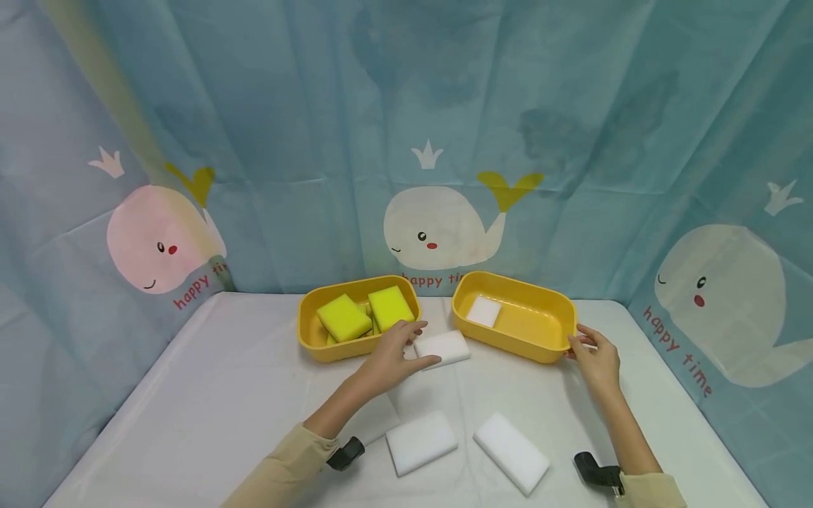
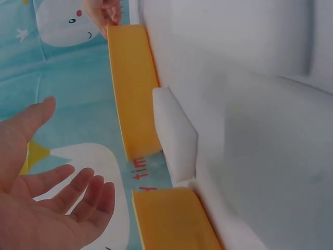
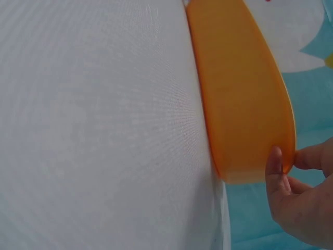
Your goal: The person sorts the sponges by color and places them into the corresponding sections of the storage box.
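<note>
My left hand (image 1: 392, 358) hovers by a white sponge block (image 1: 442, 348) that lies between two yellow plastic bins. Thumb and fingers are spread apart with nothing between them, as the left wrist view also shows. My right hand (image 1: 597, 358) pinches the right end of the right yellow bin (image 1: 508, 344), thumb against its outer wall and fingers at the rim. Inside that bin, at its left end, sits one white block (image 1: 484, 311). The left yellow bin (image 1: 346, 351) holds several yellow-green sponges (image 1: 345, 317).
Nearer me on the white-covered table lie more white blocks: one in the middle (image 1: 422, 442), one to the right (image 1: 511, 453), and one partly hidden behind my left forearm (image 1: 370, 420). A blue curtain (image 1: 305, 176) with whale prints stands right behind the bins.
</note>
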Motion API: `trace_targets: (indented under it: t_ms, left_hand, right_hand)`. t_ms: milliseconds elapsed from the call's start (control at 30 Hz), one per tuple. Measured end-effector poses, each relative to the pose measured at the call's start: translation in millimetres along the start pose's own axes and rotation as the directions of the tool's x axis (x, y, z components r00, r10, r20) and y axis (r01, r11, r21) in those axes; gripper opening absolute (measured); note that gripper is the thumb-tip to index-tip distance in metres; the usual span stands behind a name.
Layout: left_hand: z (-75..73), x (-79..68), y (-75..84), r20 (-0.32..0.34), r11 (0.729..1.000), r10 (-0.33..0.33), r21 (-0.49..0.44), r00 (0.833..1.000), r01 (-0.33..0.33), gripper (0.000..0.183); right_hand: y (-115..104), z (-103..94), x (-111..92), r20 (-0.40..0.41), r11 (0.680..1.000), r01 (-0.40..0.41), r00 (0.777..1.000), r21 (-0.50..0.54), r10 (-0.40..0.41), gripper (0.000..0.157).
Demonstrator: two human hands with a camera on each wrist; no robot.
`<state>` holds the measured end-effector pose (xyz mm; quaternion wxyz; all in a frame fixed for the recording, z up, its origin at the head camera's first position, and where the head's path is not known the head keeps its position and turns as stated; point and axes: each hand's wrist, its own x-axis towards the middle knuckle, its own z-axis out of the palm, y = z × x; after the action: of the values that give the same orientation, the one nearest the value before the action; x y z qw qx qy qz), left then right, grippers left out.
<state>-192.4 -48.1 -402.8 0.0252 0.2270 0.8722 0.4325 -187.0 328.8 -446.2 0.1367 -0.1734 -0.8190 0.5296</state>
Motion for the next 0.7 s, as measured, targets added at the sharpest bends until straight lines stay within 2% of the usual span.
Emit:
trace_targets:
  t_ms: [333,500,700]
  left_hand:
    - [-14.5,-23.1,-12.2,-0.04,0.998,-0.07,0.002,0.997,0.071,0.064]
    - [-17.9,-32.7,-18.8,-0.05,0.998,-0.059,0.011,0.997,0.06,0.062]
    - [-19.5,-43.2,-27.4,-0.035,1.0,-0.002,0.008,0.999,0.002,0.064]
  right_hand:
    - [-1.2,-0.5,-2.0,0.005,1.0,0.005,1.0,-0.003,-0.005,0.047]
    - [-1.3,0.0,-1.8,0.006,1.0,0.001,1.0,-0.007,-0.001,0.047]
    - [-1.8,0.7,-1.4,0.006,1.0,-0.016,1.0,-0.013,0.016,0.048]
